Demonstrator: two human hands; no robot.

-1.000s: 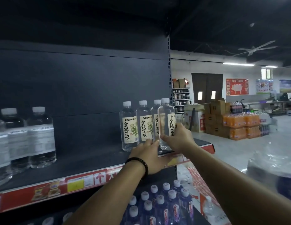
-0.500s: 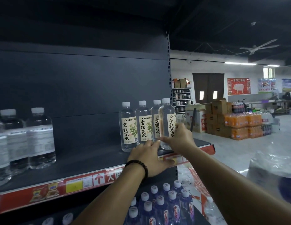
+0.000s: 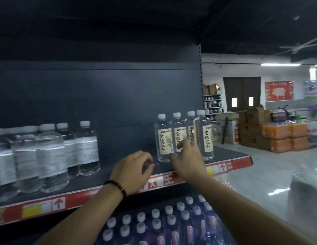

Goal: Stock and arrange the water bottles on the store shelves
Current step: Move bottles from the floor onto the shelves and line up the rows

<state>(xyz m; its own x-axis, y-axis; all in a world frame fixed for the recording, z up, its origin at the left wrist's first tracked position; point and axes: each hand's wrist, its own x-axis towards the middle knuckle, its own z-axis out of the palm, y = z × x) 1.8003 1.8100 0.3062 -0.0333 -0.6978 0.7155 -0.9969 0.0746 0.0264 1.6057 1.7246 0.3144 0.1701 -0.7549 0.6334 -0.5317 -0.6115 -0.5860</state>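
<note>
Several clear bottles with cream labels (image 3: pixel 163 138) stand in a tight row at the right end of the dark shelf (image 3: pixel 129 167); the rightmost bottle (image 3: pixel 206 137) stands free near the shelf end. My right hand (image 3: pixel 188 160) is spread in front of the middle bottles, with its fingertips by their lower halves and gripping none that I can see. My left hand (image 3: pixel 133 171), with a dark wristband, hovers over the shelf's front edge just left of the row, fingers loosely curled round nothing.
A group of white-labelled clear bottles (image 3: pixel 83 149) fills the shelf's left part, with a bare gap between the groups. White-capped bottles (image 3: pixel 171 218) pack the shelf below. A plastic-wrapped pack (image 3: pixel 306 195) sits at the right. Orange drink packs (image 3: pixel 285 137) and cardboard boxes stand across the floor.
My right hand has let go of the rightmost labelled bottle and moved left and down. My left hand has lifted off the shelf edge and shifted left. The view has swung left.
</note>
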